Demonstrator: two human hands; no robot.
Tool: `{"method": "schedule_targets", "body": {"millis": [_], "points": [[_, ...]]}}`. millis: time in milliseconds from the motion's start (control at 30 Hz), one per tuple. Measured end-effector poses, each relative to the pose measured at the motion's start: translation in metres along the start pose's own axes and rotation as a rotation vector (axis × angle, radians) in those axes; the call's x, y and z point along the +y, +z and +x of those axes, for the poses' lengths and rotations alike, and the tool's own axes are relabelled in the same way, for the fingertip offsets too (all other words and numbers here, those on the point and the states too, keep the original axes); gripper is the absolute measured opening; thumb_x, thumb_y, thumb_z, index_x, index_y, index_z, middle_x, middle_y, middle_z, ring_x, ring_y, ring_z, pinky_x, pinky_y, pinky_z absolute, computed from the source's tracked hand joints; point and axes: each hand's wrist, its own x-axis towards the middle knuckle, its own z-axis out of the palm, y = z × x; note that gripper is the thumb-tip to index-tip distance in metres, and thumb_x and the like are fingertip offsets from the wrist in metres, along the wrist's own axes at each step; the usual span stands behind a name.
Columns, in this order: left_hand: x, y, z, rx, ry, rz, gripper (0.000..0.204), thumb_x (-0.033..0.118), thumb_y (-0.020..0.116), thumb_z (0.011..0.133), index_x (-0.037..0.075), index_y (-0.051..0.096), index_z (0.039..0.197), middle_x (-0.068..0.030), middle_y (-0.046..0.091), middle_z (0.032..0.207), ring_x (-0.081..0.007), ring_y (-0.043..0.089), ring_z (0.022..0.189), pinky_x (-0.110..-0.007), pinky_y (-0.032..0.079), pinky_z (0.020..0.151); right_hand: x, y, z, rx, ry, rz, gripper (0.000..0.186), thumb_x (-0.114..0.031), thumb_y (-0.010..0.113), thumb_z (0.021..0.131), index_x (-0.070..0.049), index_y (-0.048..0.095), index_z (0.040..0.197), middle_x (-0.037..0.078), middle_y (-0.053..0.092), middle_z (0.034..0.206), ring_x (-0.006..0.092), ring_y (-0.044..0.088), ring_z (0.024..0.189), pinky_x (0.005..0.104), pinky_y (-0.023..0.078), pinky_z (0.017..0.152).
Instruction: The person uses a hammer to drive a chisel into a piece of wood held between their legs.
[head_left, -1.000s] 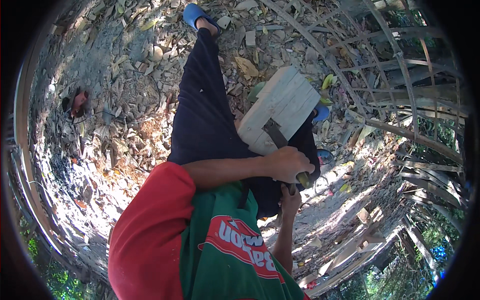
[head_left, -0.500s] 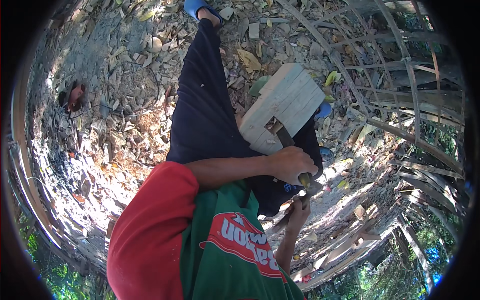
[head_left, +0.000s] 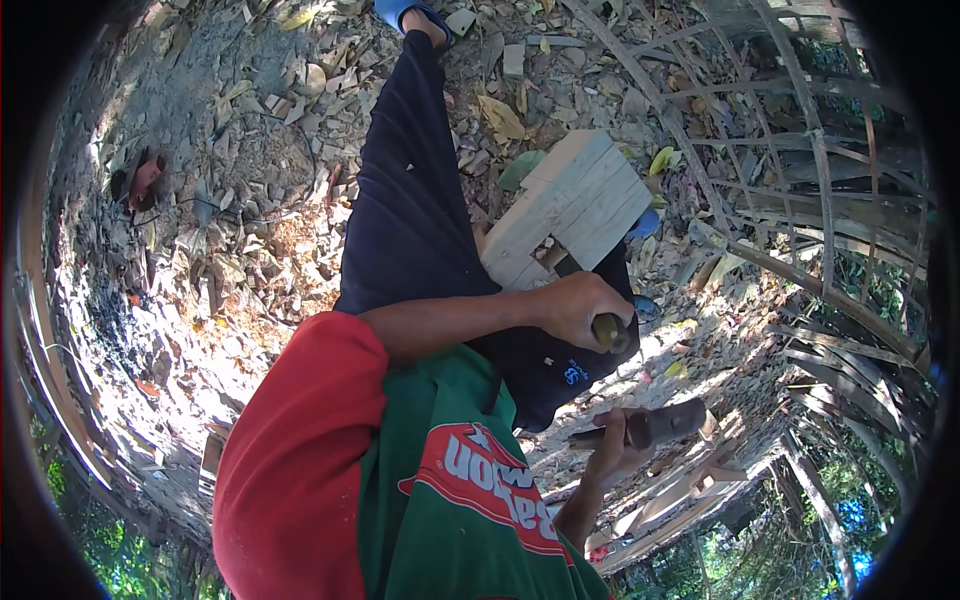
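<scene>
Between your legs (head_left: 408, 200), at the opening (head_left: 548, 248) of the pale wooden block (head_left: 595, 200), your left hand (head_left: 582, 303) is closed around a chisel-like tool (head_left: 608, 331); your right hand (head_left: 622, 457) holds a dark mallet-like tool (head_left: 676, 421), apart from it; a blow which lands off centre could glance and hit your left hand; if the block rocks, the chisel-like tool may slip and split the wood; the block looks thick and flat-faced, with thin lines along it and small chips in the opening.

Shirt (head_left: 420, 530) — white lettering (head_left: 497, 480); trousers (head_left: 420, 200) — blue lettering (head_left: 576, 374).
</scene>
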Motion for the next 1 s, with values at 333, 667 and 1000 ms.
{"method": "schedule_targets", "body": {"millis": [333,667,1000], "points": [[-0.017,-0.001,0.008,0.043,-0.018,-0.043,0.025,0.02,0.08,0.07,0.007,0.063,0.083,-0.0122,0.064,0.073,-0.0332,0.065,0.071,-0.042,0.048,0.061,-0.034,0.034,0.042,-0.278,-0.034,-0.445,0.027,-0.017,0.076,0.078,0.004,0.062,0.088,0.014,0.065,0.074,0.0255,0.062,0.061,0.0411,0.048,0.064],[-0.024,0.008,0.009,0.064,-0.047,-0.035,0.026,0.022,0.079,0.068,0.008,0.061,0.079,-0.012,0.061,0.07,-0.0348,0.064,0.071,-0.044,0.047,0.061,-0.023,0.027,0.05,-0.108,-0.033,-0.355,0.021,-0.011,0.073,0.081,0.001,0.056,0.076,0.005,0.057,0.064,0.0139,0.05,0.053,0.0331,0.044,0.054],[-0.032,0.011,-0.004,0.05,0.002,0.068,0.028,0.026,0.082,0.072,0.009,0.062,0.083,-0.0082,0.062,0.076,-0.0307,0.065,0.075,-0.041,0.048,0.062,0.007,0.038,0.045,-0.18,0.046,-0.322,0.026,-0.01,0.078,0.071,0.004,0.057,0.076,0.005,0.056,0.063,0.0183,0.051,0.054,0.035,0.046,0.056]]}}
